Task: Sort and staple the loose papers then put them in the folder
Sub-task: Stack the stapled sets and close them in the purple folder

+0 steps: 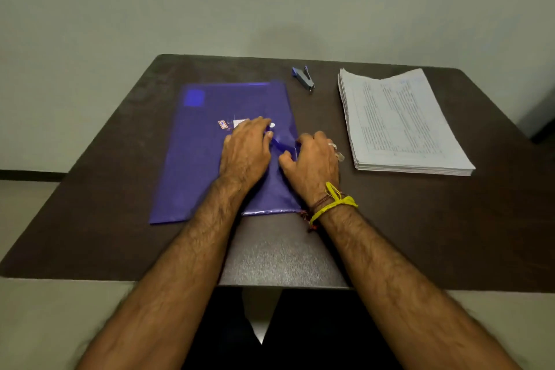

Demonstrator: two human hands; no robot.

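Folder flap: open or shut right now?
Cannot tell. Both hands, left hand and right hand, cover the flap's snap on the blue folder.

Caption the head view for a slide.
Both hands work the blue folder's flap; stapler and papers wait nearby.

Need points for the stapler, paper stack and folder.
stapler (304, 79), head view, middle of its body.
paper stack (399, 120), head view, centre of the top sheet.
folder (192, 159), head view, bare cover left of the hands.
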